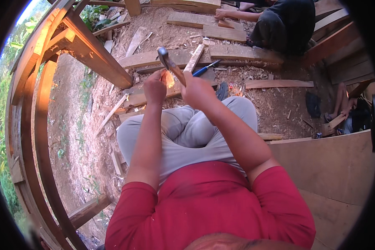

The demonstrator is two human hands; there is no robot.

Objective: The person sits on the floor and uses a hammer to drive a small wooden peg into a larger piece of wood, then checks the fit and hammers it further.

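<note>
My right hand is closed round the wooden handle of a hammer. The hammer's dark metal head is raised, tilted up and to the left, above my left hand. Closed as well, my left hand pinches what looks like a small sunlit piece of wood at its fingertips; its far end is partly hidden behind the hammer handle. Just beyond my hands, a blue-handled tool with a thin pointed blade lies by a narrow wooden strip. I sit with crossed legs, both hands in front of my knees.
Planks and wood shavings cover the dirt ground ahead. A wooden frame with upright posts stands on my left. A person in dark clothes sits at the far right, another person's hand by the right edge. A board lies at my right.
</note>
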